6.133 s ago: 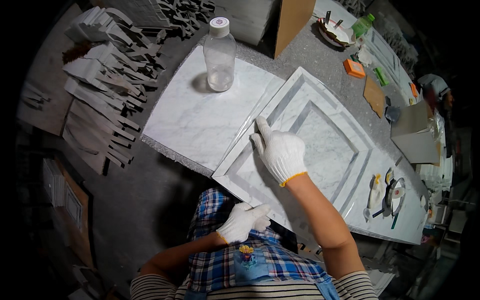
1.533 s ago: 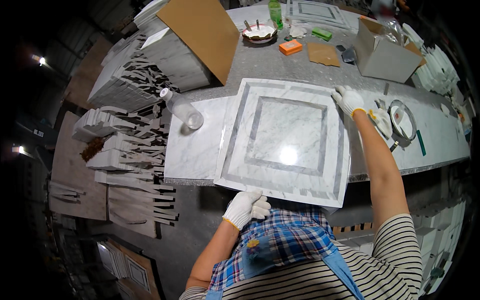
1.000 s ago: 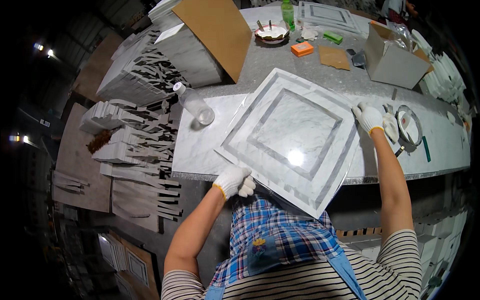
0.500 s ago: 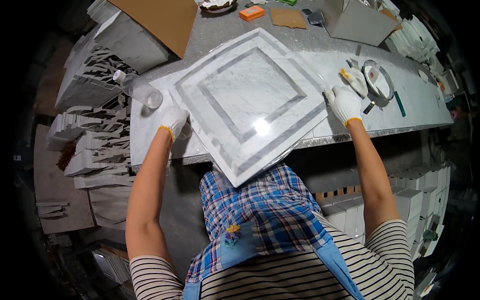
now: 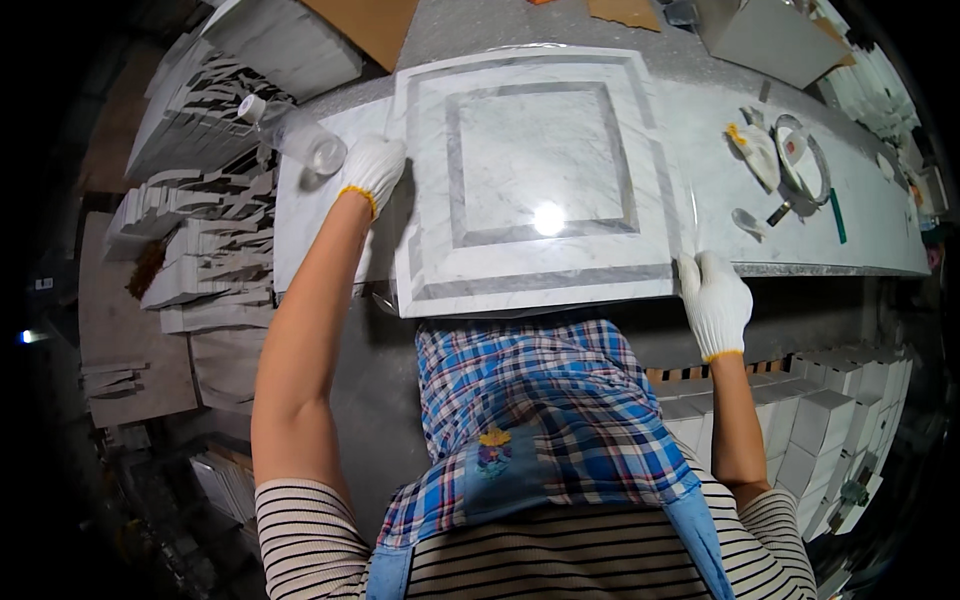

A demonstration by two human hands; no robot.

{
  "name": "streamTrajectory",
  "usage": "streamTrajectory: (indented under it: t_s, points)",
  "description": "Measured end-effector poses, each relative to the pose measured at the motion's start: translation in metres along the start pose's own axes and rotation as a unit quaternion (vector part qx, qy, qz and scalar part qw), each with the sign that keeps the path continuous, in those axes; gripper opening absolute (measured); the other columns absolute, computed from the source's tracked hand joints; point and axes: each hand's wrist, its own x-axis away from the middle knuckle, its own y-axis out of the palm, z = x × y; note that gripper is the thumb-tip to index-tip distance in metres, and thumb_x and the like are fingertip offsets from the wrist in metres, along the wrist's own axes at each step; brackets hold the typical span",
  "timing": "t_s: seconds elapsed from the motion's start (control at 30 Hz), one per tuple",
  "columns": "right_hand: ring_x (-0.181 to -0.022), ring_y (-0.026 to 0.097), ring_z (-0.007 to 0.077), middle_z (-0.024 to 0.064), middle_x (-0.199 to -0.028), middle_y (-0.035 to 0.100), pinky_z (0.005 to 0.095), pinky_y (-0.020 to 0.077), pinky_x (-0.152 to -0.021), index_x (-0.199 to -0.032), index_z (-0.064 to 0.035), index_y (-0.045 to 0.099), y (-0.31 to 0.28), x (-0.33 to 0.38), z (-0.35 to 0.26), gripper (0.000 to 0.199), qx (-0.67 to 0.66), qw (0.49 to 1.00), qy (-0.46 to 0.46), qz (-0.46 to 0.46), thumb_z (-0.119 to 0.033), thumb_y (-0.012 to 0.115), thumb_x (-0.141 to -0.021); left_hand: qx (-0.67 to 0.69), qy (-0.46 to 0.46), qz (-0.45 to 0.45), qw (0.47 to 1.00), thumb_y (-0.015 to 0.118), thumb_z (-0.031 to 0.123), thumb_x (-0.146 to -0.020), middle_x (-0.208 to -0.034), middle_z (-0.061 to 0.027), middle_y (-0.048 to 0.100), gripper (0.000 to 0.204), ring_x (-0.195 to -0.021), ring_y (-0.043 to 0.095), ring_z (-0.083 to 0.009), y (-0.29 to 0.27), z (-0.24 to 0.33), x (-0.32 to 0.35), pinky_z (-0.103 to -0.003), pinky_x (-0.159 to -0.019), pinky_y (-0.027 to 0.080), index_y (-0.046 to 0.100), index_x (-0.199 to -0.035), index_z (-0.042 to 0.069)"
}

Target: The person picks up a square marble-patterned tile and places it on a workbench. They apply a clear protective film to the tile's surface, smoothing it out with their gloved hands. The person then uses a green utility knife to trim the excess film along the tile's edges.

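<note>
Marble panel (image 5: 540,165), two gloved hands (image 5: 376,168) (image 5: 717,300) at its edges, one bottle (image 5: 298,137)

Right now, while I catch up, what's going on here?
A person in a checked apron has gloved hands at the edges of a square stone panel with grey bands. The left hand is at its left edge, the right hand near its lower right corner. A clear bottle is off to the left; a loose glove lies to the right.
</note>
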Motion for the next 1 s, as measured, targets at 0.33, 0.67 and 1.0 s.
streamTrajectory:
  t_s: [0.33, 0.67, 1.0]
  points:
    - [-0.081, 0.066, 0.0367, 0.0163, -0.088, 0.067, 0.0438, 0.0511, -0.07, -0.092, -0.0058, 0.068, -0.002, 0.035, -0.011, 0.03, -0.128, 0.992, 0.011, -0.004, -0.035, 0.061, -0.095, 0.227, -0.012, -0.046, 0.973, 0.063, 0.022, -0.09, -0.086, -0.0057, 0.068, 0.03, -0.071, 0.059, -0.0141, -0.014, 0.007, 0.011, -0.029, -0.06, 0.045, 0.07, -0.103, -0.003]
    - [-0.064, 0.043, 0.0032, -0.0024, -0.081, 0.059, 0.0204, 0.0367, -0.056, -0.115, 0.0019, 0.065, 0.033, 0.046, 0.015, 0.029, -0.484, 0.839, 0.241, -0.052, -0.022, 0.057, -0.102, 0.172, 0.067, -0.06, 0.981, 0.06, 0.024, -0.094, -0.089, -0.0069, 0.072, 0.028, -0.087, 0.068, -0.0133, -0.017, 0.039, 0.228, -0.03, -0.078, 0.053, 0.072, -0.106, 0.001]
    - [-0.063, 0.047, 0.0044, -0.0028, -0.077, 0.057, 0.021, 0.0387, -0.055, -0.116, -0.0019, 0.065, 0.048, 0.056, 0.028, 0.027, -0.502, 0.835, 0.225, -0.023, -0.025, 0.058, -0.103, 0.574, -0.171, -0.322, 0.733, 0.057, 0.019, -0.101, -0.094, -0.0102, 0.068, 0.026, -0.084, 0.066, -0.0145, 0.059, 0.035, 0.283, -0.025, -0.072, 0.054, 0.063, -0.106, -0.006]
